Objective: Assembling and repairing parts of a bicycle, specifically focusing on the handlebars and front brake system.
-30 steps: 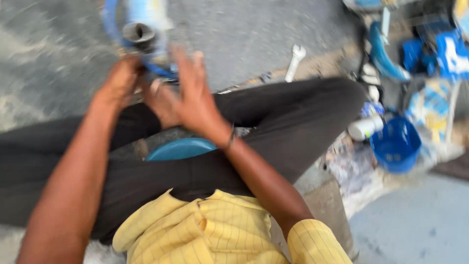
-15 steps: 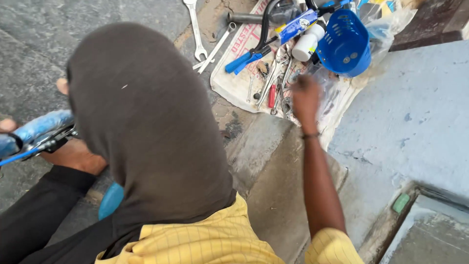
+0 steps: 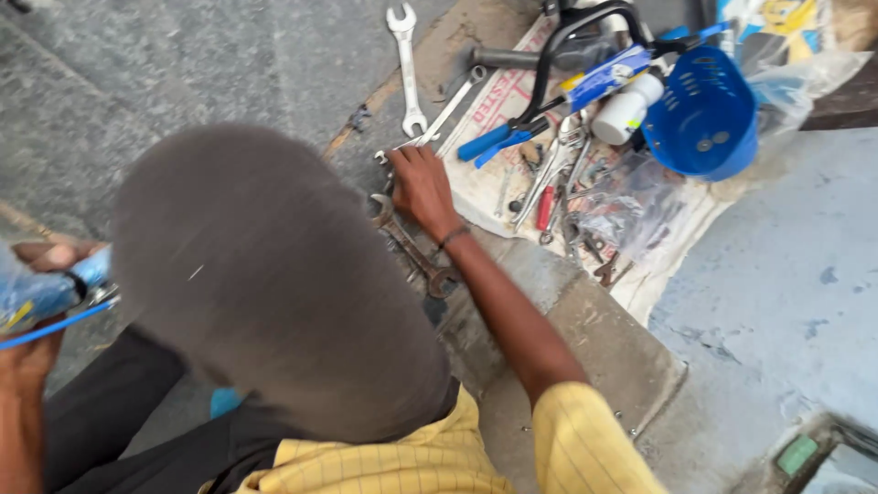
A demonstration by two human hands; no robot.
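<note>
Grey paved ground (image 3: pixel 229 64), daylight

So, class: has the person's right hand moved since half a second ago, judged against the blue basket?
Yes. The right hand has dropped away from the blue basket, down-left to the wrenches on the ground.

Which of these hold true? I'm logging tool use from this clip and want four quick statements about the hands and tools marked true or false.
1. The right hand is down among the wrenches on the ground. True.
2. The blue basket stands upright and is full of wrenches. False: it lies tipped on its side at the edge of the tool pile.
3. The left hand grips a blue handlebar-like part. True.
4. The long rusty wrench hangs from a wall hook. False: it lies flat on the ground beside the right wrist.
</note>
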